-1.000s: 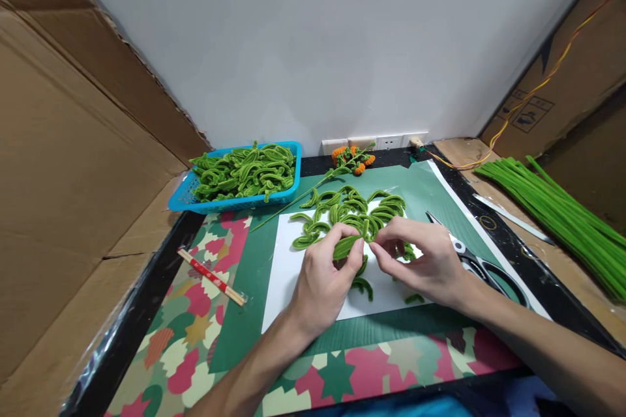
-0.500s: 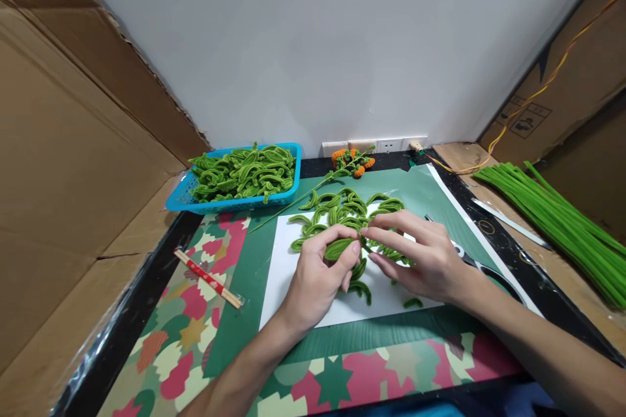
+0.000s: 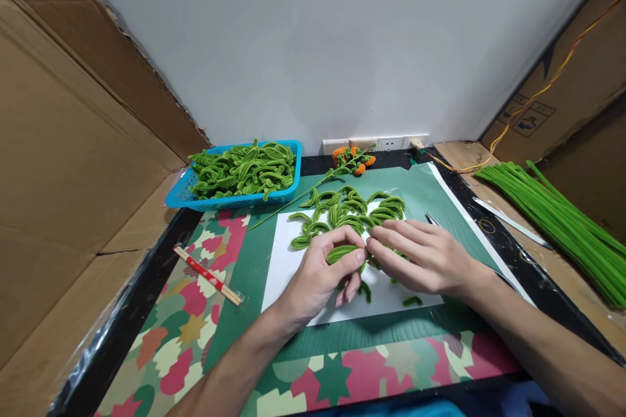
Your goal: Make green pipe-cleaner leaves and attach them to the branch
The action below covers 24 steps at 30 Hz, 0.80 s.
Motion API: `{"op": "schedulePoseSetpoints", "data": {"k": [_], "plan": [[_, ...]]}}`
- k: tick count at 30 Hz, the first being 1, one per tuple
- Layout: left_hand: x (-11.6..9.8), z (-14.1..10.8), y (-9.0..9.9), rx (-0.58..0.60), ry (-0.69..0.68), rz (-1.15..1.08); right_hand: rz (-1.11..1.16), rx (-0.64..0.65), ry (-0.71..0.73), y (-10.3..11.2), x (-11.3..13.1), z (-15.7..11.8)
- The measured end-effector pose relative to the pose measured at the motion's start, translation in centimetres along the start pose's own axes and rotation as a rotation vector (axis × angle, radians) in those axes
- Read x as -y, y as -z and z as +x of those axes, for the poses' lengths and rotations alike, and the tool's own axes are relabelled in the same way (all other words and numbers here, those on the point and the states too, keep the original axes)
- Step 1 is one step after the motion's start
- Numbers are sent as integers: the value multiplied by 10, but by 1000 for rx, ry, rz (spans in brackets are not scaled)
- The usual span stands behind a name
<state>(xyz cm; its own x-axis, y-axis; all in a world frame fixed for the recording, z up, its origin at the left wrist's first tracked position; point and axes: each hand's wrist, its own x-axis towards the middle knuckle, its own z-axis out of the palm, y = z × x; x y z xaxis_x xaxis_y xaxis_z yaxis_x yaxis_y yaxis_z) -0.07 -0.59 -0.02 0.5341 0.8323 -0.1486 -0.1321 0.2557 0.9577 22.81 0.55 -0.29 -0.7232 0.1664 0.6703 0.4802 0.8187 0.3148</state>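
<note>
A green pipe-cleaner leaf (image 3: 342, 253) is pinched between the thumb and forefinger of my left hand (image 3: 320, 277). My right hand (image 3: 430, 257) meets it at the leaf's right end, fingers pressed together; its thumb and the leaf's tip are hidden behind them. Below and behind both hands, many more curved green pipe-cleaner leaves (image 3: 349, 202) lie loose on a white sheet of paper (image 3: 283, 280). One short green piece (image 3: 412, 301) lies apart near the sheet's front edge. Scissors (image 3: 432, 219) stick out from behind my right hand, mostly covered.
A blue basket (image 3: 235, 201) heaped with green leaves stands back left. Beside it lies a stem with orange flowers (image 3: 353, 159). Wrapped chopsticks (image 3: 208, 275) are on the left. At right lie a white strip (image 3: 511, 223) and a bundle of green pipe cleaners (image 3: 552, 228). Cardboard walls flank the table.
My right hand's fingers, spread a moment ago, have drawn together and rolled over at the leaf's end. My left hand keeps the leaf, shifted slightly right, its lower fingers more uncurled.
</note>
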Motion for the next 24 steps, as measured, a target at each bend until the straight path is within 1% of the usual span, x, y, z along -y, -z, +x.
{"op": "schedulePoseSetpoints", "data": {"k": [6, 10, 13, 16, 19, 22, 24], "plan": [[0, 1, -1, 20, 35, -9, 11, -19, -10, -2, 2, -3], [-2, 0, -2, 29, 36, -26, 77, -49, -12, -1, 3, -2], [-2, -1, -2, 61, 44, -59, 187, -40, -77, -1, 5, 0], [-1, -3, -2, 126, 58, -127, 322, -73, -172, -4, 10, 1], [-1, -3, -2, 153, 71, -181, 419, -86, -245, -8, 15, 2], [-2, -4, -4, 156, 73, -199, 455, -80, -273, -8, 17, 1], [-2, -3, -7, 158, 85, -217, 415, -94, -248, -7, 15, 0]]}}
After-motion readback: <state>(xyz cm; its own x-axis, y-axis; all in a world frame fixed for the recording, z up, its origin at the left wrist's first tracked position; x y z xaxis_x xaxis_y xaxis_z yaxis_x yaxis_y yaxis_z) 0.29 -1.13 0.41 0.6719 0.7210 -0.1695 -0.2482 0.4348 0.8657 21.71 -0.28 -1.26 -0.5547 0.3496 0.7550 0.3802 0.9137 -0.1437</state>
